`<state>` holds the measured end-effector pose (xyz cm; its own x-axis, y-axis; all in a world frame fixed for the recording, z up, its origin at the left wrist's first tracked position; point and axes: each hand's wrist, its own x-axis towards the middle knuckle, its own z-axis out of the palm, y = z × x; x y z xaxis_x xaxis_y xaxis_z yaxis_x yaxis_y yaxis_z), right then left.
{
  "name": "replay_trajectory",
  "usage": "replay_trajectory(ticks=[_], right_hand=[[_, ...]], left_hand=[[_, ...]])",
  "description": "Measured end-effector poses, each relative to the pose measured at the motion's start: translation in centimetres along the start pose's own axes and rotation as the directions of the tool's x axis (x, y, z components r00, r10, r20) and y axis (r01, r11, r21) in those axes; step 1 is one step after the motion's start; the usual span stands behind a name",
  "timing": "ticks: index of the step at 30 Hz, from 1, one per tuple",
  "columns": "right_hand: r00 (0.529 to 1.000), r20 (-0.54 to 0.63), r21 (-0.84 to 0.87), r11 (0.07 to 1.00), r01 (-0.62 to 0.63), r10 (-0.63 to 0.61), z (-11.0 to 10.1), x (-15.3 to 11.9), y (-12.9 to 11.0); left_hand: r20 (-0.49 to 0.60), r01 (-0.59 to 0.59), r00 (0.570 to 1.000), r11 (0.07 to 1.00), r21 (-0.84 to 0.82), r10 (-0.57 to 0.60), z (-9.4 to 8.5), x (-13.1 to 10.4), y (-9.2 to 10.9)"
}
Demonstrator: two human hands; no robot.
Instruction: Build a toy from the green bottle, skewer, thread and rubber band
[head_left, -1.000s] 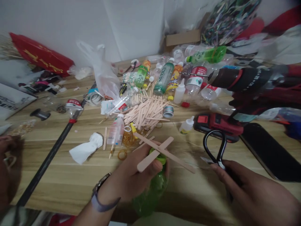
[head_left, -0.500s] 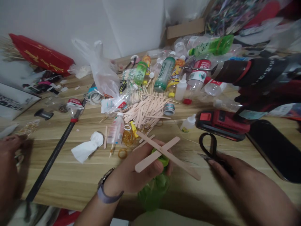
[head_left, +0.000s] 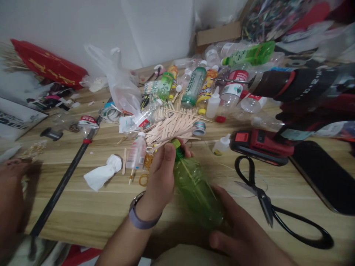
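Note:
A green plastic bottle [head_left: 198, 190] lies tilted between my hands, its neck pointing away from me. My left hand [head_left: 163, 170], with a watch on the wrist, is wrapped round the neck. At the bottle's base my right hand [head_left: 238, 225] curves round it, thumb on the near side. A pale thin line shows through the green plastic; I cannot make out what it is. The crossed craft sticks do not show apart from the pile. To the right of my right hand, black-handled scissors [head_left: 263, 201] rest on the table with their blades apart.
A pile of craft sticks [head_left: 172, 123] lies ahead, with several bottles behind it. On the right are a power drill [head_left: 266, 146] and a black phone [head_left: 327, 177]. Tissue [head_left: 104, 172] and a dark pole [head_left: 62, 184] lie left. Another person's hand [head_left: 12, 170] shows at the left edge.
The scissors have left my right hand and now lie on the table. My right hand has moved left to the bottle's base. The bottle has swung up into view; the crossed sticks are out of sight.

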<state>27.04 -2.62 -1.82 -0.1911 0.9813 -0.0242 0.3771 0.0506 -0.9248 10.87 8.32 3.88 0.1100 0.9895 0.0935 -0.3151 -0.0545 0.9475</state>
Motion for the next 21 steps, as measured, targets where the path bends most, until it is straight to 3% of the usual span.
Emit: replay_trajectory(ticks=[4, 11, 15, 18, 19, 21], right_hand=[[0.991, 0.017, 0.106, 0.985, -0.135, 0.134, 0.4, 0.2, 0.3], [0.986, -0.063, 0.05, 0.987, -0.151, 0.154, -0.1, 0.2, 0.3], [0.974, -0.16, 0.132, 0.982, -0.138, 0.158, -0.2, -0.4, 1.5], [0.979, -0.024, 0.383, 0.906, -0.179, 0.204, -0.2, -0.8, 2.2], [0.973, 0.078, 0.498, 0.837, -0.228, 0.218, -0.1, -0.8, 2.2], [0.926, 0.319, 0.7, 0.608, -0.374, 0.201, 0.5, -0.6, 1.9]], left_hand=[[-0.019, -0.008, 1.0, 0.998, 0.061, 0.009, -0.2, -0.8, -0.4], [-0.012, 0.039, 0.999, 0.996, 0.085, -0.038, -0.9, -1.5, -0.7], [-0.028, 0.01, 1.0, 0.997, 0.074, -0.008, -1.0, -1.5, -0.7], [-0.001, 0.041, 0.999, 0.998, -0.047, -0.041, -0.6, -1.5, -0.3], [0.01, 0.068, 0.998, 0.993, -0.097, -0.067, -0.4, -1.5, -0.3], [0.015, 0.098, 0.995, 0.979, -0.176, -0.096, -0.1, -1.6, -0.3]])
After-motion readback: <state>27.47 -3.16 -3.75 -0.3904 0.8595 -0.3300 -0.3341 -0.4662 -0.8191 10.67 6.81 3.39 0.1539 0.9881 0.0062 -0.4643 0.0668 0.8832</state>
